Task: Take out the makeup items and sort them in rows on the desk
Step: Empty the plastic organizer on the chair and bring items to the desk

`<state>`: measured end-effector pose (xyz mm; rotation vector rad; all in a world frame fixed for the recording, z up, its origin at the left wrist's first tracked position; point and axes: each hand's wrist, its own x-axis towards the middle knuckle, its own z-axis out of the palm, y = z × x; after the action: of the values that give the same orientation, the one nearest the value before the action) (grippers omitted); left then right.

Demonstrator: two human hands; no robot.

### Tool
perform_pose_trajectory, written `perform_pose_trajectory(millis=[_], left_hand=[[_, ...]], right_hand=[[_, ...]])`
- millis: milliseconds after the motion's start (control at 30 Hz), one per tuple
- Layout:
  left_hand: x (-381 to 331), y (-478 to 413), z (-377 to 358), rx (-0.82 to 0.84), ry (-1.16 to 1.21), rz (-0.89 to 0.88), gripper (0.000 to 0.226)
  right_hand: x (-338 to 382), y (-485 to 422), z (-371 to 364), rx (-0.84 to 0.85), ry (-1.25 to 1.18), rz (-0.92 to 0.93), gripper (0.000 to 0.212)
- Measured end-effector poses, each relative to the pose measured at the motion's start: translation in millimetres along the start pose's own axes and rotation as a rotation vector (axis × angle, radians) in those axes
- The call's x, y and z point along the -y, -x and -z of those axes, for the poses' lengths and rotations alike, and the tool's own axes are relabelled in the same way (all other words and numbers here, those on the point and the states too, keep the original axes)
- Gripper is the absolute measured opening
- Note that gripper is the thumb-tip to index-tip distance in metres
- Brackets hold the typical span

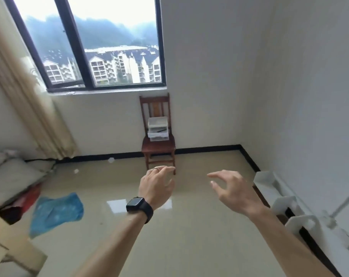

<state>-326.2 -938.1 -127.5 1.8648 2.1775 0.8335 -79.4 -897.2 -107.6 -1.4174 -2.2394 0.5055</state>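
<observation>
Both hands are raised in front of the person with nothing in them. The left hand point(156, 186), with a ring point(156, 168) on one finger and a dark watch point(139, 206) at the wrist, has its fingers loosely curved. The right hand point(233, 188) is spread wider, fingers bent like a claw. This looks like a reach made ready in advance, since nothing is within touch yet. The likely target is the stack of white trays point(158, 128) on the wooden chair point(158, 148), set at the back edge of the seat against the backrest. The front half of the seat is bare. A thin dark item point(161, 130) lies in one tray; whether it is makeup is too small to tell, and no other makeup items can be made out. The stack probably sits on the chair simply as storage, under the window point(93, 43) and against the far wall. No desk can be identified with certainty, so I cannot say where the rows will go. The glossy floor point(169, 246) between the person and the chair looks passable straight ahead. A blue plastic sheet point(56, 212) lies off to the left, with something red point(29, 196) beyond it beside low bedding point(9, 176). White moulded pieces point(287, 204) line the right wall, and cardboard point(1, 236) shows at the lower left corner. None of these seems to block the way, though the blue sheet could be slippery underfoot.
</observation>
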Motion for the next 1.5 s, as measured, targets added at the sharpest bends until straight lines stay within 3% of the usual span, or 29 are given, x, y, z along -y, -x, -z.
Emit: perform_pose_trajectory(millis=[200, 500, 767, 1133, 1500], left_hand=[[44.9, -121.1, 24.4, -0.152, -0.034, 0.112, 0.042], [141.2, -319.4, 11.0, -0.176, 0.022, 0.149, 0.041], [243.1, -499.6, -16.5, -0.043, 0.035, 0.221, 0.042], [352.5, -688.2, -112.3, 0.212, 0.020, 0.317, 0.044], [454.2, -842.6, -197.0, 0.410, 0.018, 0.527, 0.047]], right_hand=[[14.9, -170.9, -13.9, 0.050, -0.015, 0.157, 0.028], [24.6, -396.7, -71.7, 0.079, -0.062, 0.213, 0.029], [7.8, -558.4, -149.3, 0.165, -0.084, 0.073, 0.028], [-48.7, -763.1, -264.2, 0.312, -0.095, -0.036, 0.030], [-104.2, -958.0, -374.4, 0.562, -0.056, -0.151, 0.033]])
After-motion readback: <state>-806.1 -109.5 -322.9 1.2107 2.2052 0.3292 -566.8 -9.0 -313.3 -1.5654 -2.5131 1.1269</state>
